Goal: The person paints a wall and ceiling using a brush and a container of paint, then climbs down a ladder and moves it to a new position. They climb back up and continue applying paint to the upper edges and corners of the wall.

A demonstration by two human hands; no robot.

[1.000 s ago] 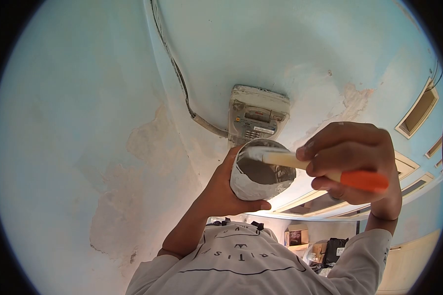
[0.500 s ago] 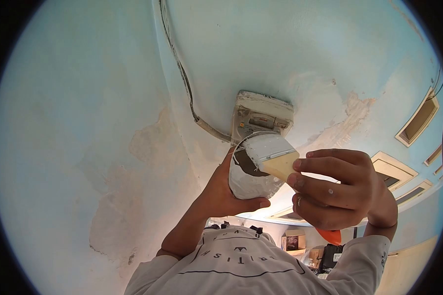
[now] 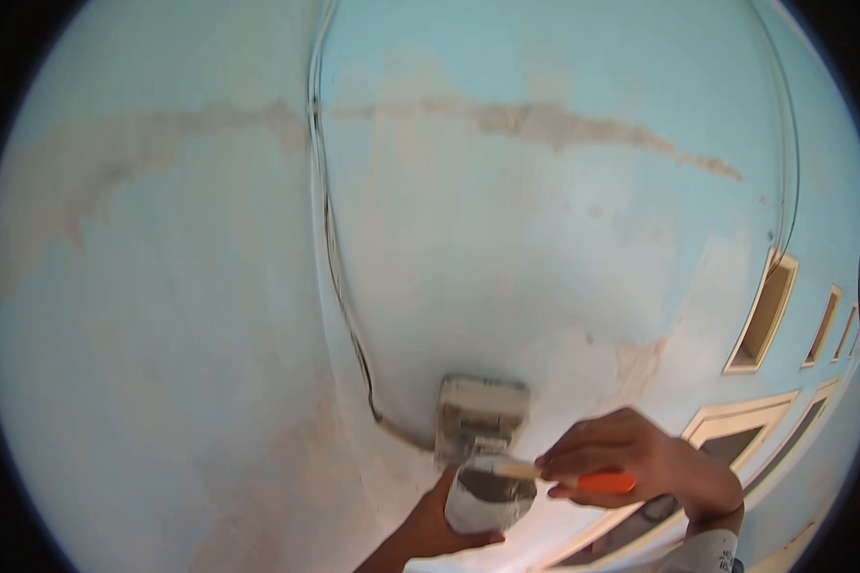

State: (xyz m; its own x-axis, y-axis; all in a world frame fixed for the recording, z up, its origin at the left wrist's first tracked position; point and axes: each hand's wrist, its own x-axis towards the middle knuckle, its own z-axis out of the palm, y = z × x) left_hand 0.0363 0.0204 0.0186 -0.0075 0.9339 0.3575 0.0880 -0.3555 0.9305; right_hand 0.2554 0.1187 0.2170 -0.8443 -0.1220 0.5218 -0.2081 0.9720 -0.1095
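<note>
Low in the head view, my left hand (image 3: 438, 520) is wrapped round a white tub (image 3: 473, 513) with a dark inside. My right hand (image 3: 613, 449), at the right of the tub, grips a paintbrush (image 3: 607, 482) with an orange handle. Its cream part points left and its pale end overlaps the tub's mouth. Just beyond the tub, a dusty meter box (image 3: 483, 396) is fixed to the wall.
A cable (image 3: 330, 239) runs down the pale blue wall to the meter box. A brownish stained band (image 3: 545, 124) crosses the wall higher up. At the right are a framed opening (image 3: 766, 310) and larger window frames (image 3: 750, 420).
The view has tilted up, showing more wall above. Both hands, tub and meter box now sit lower in the picture. The brush has turned, showing its edge and more of its orange handle.
</note>
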